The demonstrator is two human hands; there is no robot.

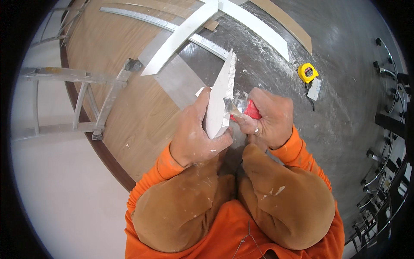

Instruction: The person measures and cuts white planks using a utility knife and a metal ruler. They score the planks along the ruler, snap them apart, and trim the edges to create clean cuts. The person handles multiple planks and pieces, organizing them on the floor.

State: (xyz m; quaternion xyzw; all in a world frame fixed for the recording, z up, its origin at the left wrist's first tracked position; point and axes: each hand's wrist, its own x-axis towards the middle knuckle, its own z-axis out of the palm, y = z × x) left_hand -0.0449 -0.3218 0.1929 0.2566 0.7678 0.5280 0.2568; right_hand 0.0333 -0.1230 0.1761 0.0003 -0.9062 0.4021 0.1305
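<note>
My left hand [189,131] grips a narrow white plasterboard piece [219,101], held tilted above my knees. The board's rough, crumbly edge faces right. My right hand [274,113] is closed around a utility knife with a red handle [252,110]. The knife's metal front end touches or lies very near the board's edge, and my fingers partly hide it. White dust marks both hands.
A yellow tape measure [307,72] lies on the dusty grey floor at right. Ahead are white strips [181,36], a metal straightedge [151,19] and a brown strip [286,23]. A ladder [111,97] stands left; wheeled chairs [381,69] line the right side.
</note>
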